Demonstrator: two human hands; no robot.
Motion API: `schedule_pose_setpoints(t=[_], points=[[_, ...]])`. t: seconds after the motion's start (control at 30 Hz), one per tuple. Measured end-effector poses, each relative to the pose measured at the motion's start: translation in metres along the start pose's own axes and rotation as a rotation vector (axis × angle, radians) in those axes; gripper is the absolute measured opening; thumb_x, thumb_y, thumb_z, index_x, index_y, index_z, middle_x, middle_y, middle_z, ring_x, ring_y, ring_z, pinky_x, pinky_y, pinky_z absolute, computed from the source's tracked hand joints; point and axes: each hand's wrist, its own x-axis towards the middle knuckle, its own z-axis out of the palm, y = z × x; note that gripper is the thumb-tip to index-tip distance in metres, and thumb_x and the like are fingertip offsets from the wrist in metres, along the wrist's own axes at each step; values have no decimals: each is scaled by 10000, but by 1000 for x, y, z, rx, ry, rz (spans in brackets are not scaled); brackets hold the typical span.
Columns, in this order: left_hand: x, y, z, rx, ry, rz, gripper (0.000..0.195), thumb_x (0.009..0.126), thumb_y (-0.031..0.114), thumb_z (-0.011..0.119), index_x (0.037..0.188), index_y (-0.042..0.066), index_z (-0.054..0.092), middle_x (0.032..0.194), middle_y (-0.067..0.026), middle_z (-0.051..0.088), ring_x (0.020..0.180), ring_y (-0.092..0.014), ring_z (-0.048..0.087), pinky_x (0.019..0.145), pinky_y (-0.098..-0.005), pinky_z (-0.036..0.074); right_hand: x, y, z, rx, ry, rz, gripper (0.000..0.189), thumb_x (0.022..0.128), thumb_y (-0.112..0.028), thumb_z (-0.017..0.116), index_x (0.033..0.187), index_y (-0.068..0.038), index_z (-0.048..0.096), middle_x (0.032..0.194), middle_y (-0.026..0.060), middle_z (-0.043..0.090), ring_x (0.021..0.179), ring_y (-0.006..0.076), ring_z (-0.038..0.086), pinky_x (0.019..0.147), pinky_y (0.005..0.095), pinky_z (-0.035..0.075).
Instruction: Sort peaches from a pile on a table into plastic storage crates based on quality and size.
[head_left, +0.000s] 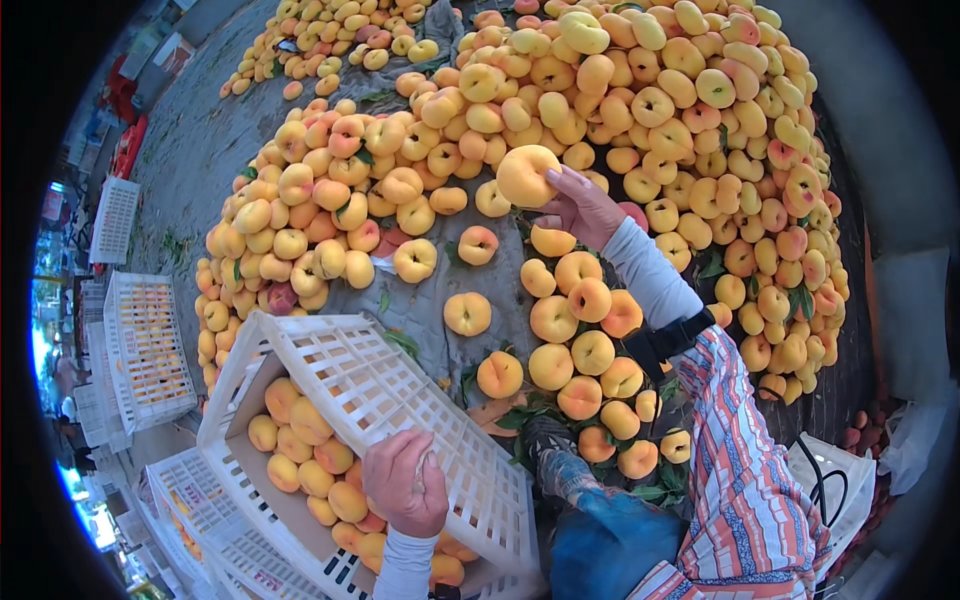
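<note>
My right hand (583, 206) holds a yellow flat peach (528, 176) between thumb and fingers, above the large heap of flat peaches (675, 142). My left hand (406, 480) is at the edge of a white slatted plastic crate (442, 409); its fingers are curled, and whether they grip the crate edge is not plain. The crate stands at a tilt, lined with cardboard, and holds many yellow-orange flat peaches (309, 420). Loose flat peaches (551, 319) lie on the grey cloth between the crate and my right arm.
More white crates (150, 345) with fruit stand at the left. A second peach heap (337, 34) lies at the top. My shoe (547, 439) is close to loose fruit and leaves. A white container (840, 480) with a black cord stands at the lower right, near darker red fruit.
</note>
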Motion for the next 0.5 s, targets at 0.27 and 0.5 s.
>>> schedule_pose_setpoints(t=[0.27, 0.5], points=[[17, 20, -9, -1013, 119, -612, 459, 861, 247, 574, 1223, -7, 449, 1056, -110, 563, 843, -171, 579, 742, -284, 490, -82, 27, 160, -321, -395, 184, 587, 884, -313, 577, 1321, -3, 339, 1152, 100, 531, 974, 149, 590, 760, 282, 554], [-24, 23, -53, -1585, 35, -814, 428, 876, 309, 537, 1179, 12, 475, 1030, -95, 586, 849, -164, 615, 730, -290, 525, -128, 14, 212, -2099, -19, -346, 532, 826, -285, 604, 1219, 4, 391, 1170, 233, 502, 902, 380, 591, 721, 414, 490]])
